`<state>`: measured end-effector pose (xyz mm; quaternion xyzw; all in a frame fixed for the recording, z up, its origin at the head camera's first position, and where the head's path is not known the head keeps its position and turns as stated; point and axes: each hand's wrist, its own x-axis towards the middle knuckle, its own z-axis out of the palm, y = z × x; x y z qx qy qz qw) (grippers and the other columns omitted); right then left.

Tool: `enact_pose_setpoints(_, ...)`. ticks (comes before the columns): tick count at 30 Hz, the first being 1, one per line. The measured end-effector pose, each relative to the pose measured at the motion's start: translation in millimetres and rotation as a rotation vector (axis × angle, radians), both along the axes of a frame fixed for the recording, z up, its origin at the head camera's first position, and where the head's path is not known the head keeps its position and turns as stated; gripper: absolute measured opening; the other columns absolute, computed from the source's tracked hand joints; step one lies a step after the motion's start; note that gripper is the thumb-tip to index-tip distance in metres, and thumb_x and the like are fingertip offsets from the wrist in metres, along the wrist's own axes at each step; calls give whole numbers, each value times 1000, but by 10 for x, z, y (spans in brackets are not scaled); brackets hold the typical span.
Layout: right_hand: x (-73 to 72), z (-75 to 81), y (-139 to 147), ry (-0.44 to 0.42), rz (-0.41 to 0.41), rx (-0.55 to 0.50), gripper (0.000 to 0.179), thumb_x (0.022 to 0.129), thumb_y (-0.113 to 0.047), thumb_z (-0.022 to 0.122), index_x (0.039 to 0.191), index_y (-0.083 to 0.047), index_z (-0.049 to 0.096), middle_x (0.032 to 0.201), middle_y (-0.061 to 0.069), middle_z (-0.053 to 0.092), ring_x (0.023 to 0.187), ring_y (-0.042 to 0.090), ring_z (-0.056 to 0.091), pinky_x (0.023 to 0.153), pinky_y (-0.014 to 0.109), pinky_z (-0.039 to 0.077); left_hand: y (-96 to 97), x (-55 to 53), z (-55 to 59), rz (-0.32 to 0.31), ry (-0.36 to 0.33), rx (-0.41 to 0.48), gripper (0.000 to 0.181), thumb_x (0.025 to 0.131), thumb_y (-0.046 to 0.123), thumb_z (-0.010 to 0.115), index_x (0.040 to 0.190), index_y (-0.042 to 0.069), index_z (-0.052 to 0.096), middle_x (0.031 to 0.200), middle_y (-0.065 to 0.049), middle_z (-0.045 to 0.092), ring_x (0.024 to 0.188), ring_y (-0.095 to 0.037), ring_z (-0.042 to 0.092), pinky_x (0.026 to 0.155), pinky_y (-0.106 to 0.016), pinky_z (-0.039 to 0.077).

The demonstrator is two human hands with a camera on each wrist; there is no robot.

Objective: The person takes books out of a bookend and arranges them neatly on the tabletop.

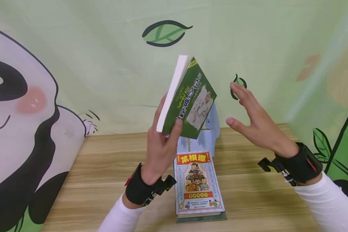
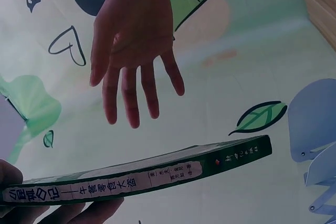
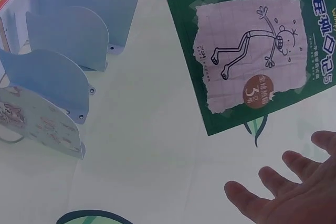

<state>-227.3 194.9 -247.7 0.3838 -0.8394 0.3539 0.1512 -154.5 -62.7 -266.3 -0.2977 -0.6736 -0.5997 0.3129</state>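
A green paperback book is held up, tilted, in my left hand, the thumb on its front cover and the fingers behind. Its spine faces the left wrist view, and a cartoon figure shows on the cover in the right wrist view. My right hand is raised to the right of the book, apart from it, with fingers extended and nothing held. Below, a book with a red title band lies flat on top of another book, of which only a green edge shows.
Behind the lying books stands a light blue bookend rack with several upright dividers, partly hidden by the held book. The wooden table meets a green backdrop printed with leaves and a panda.
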Motion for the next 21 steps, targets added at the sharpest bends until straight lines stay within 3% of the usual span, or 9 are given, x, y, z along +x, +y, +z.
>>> enact_pose_setpoints(13, -91, 50, -106, -109, 87, 4, 83, 93, -26, 65, 158, -32, 14, 165, -2, 20, 150, 27, 24, 116, 62, 25, -23, 86, -34, -40, -10, 4, 62, 99, -6, 43, 155, 5, 22, 154, -13, 41, 137, -27, 49, 100, -46, 50)
enact_pose_setpoints(21, -133, 60, -165, -158, 147, -38, 69, 101, -27, 53, 159, -28, 14, 164, 3, 24, 150, 28, 25, 116, 63, 24, -41, 111, -54, -70, -26, 15, 63, 98, -7, 43, 156, 5, 20, 155, -14, 40, 138, -29, 47, 101, -49, 49)
